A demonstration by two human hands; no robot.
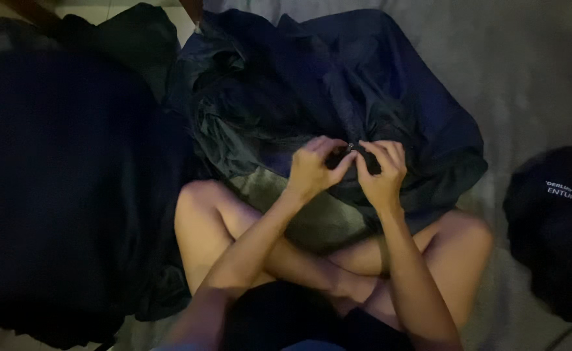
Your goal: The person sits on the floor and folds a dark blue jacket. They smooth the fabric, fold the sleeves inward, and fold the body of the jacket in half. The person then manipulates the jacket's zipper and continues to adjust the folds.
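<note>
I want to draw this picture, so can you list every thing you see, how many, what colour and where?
jacket: one, dark navy blue, crumpled in the middle in front of the knees.
zip part: one, small and dark, on the jacket, pinched between both hands.
dark bundle: one, black, big, filling the left side.
dark cloth item: one, black with small white print, at the right edge.
grey sheet: one, grey, spread under everything.
legs: two, bare, crossed at the bottom middle.
left hand: one, fingers pinching at the zip part.
right hand: one, fingers pinching the zip part.
</note>
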